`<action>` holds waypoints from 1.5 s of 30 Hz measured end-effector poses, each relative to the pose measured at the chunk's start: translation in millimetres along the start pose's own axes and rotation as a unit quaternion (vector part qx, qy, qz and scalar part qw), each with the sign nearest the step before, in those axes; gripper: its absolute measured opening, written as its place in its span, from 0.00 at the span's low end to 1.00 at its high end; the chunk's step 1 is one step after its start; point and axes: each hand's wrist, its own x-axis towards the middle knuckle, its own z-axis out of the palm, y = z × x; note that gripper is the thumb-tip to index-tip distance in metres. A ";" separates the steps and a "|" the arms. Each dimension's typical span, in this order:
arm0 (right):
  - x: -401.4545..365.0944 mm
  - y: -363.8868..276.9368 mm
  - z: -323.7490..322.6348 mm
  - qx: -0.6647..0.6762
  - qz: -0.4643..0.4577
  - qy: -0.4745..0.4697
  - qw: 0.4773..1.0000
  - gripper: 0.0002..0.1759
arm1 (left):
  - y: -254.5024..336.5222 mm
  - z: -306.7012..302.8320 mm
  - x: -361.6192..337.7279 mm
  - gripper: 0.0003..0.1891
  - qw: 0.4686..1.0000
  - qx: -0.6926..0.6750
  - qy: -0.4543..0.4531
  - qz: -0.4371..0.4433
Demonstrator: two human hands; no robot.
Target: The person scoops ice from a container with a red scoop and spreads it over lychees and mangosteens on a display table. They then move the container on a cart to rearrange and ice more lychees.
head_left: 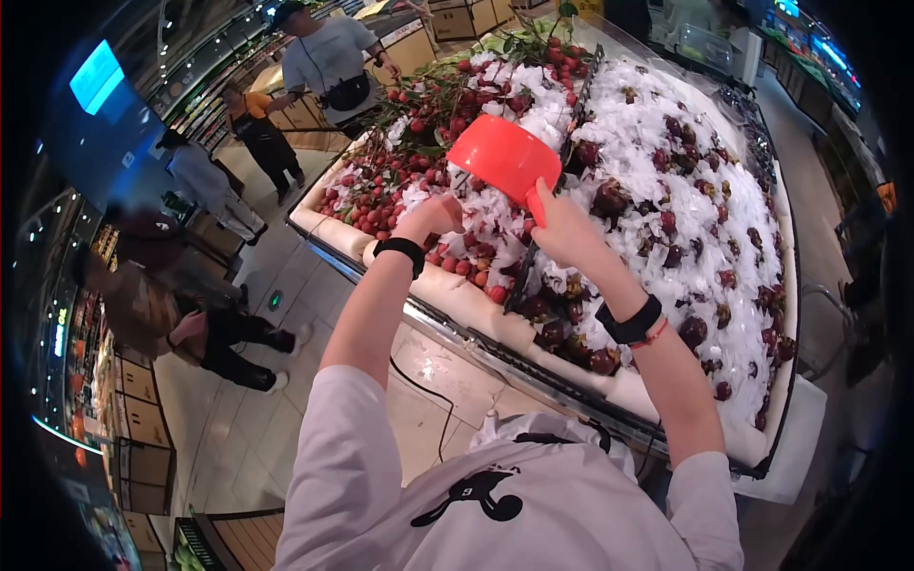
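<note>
My right hand (564, 228) is closed round the handle of a red plastic scoop (505, 152), held tilted above the display. Its inside is turned away, so what it contains is hidden. My left hand (433, 219), fingers curled in, is low over the lychees (466, 265) just left of the scoop; whether anything is in it I cannot make out. Crushed ice (490, 217) lies in patches among the lychees. To the right, a thicker layer of crushed ice (628, 124) partly covers dark mangosteens (609, 197).
A black divider (578, 105) separates the two fruits. Pale padding (457, 297) lines the display's near edge. Several people stand on the left, one in a grey shirt (328, 62) beside the far corner. A black cable (424, 388) runs across the tiled floor below.
</note>
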 end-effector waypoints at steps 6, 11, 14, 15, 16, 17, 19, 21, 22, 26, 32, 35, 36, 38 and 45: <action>-10.9 -4.3 15.5 -0.033 -0.023 0.022 0.999 0.42 | -4.0 8.6 -1.8 0.15 0.999 0.006 -0.034 0.025; -8.8 -5.0 18.4 -0.047 -0.023 0.026 0.998 0.41 | 28.1 22.3 -18.8 0.17 0.966 -0.035 -0.230 -0.116; -4.6 1.2 17.6 -0.039 -0.026 0.031 0.998 0.40 | 23.3 54.0 -21.4 0.17 0.968 -0.101 -0.199 -0.117; -4.3 2.1 16.0 -0.046 -0.024 0.033 0.998 0.40 | 20.5 57.4 -20.5 0.17 0.968 -0.100 -0.200 -0.118; -3.8 3.1 13.9 -0.053 -0.021 0.035 0.998 0.40 | 17.5 60.2 -19.5 0.17 0.971 -0.103 -0.193 -0.099; -3.0 4.2 11.3 -0.055 -0.021 0.033 0.998 0.40 | 14.2 62.2 -18.0 0.18 0.974 -0.106 -0.185 -0.079; -4.1 7.1 6.1 -0.060 -0.035 0.037 0.997 0.40 | 11.5 55.8 -19.6 0.17 0.977 -0.102 -0.161 -0.101; -5.6 8.7 -1.1 -0.066 -0.048 0.045 0.996 0.40 | 21.8 33.9 -24.2 0.16 0.980 -0.060 -0.159 -0.101; -7.0 8.2 -5.0 -0.084 -0.055 0.045 0.994 0.40 | 24.2 25.9 -25.1 0.16 0.981 -0.057 -0.159 -0.100; -11.3 16.7 -9.4 -0.138 -0.098 0.089 0.981 0.39 | 6.4 17.4 -12.0 0.12 0.995 0.003 -0.053 0.088; -16.0 24.3 -15.4 -0.119 -0.115 0.128 0.978 0.38 | 30.2 -15.3 -19.5 0.09 0.996 -0.084 -0.032 -0.008; -17.5 26.2 -24.0 -0.112 -0.105 0.140 0.978 0.38 | 58.5 -48.4 -36.6 0.10 0.997 0.077 -0.004 0.021; -16.5 26.0 -29.4 -0.111 -0.101 0.145 0.978 0.38 | 52.3 -62.4 -30.8 0.14 0.993 0.040 -0.064 0.091; -18.0 26.9 -39.5 -0.087 -0.099 0.170 0.977 0.38 | 59.5 -92.8 -33.6 0.15 0.983 0.061 -0.058 0.166; -29.8 25.1 -78.5 -0.013 -0.025 0.211 0.977 0.39 | 122.2 -199.6 -71.7 0.13 0.961 -0.208 0.037 0.177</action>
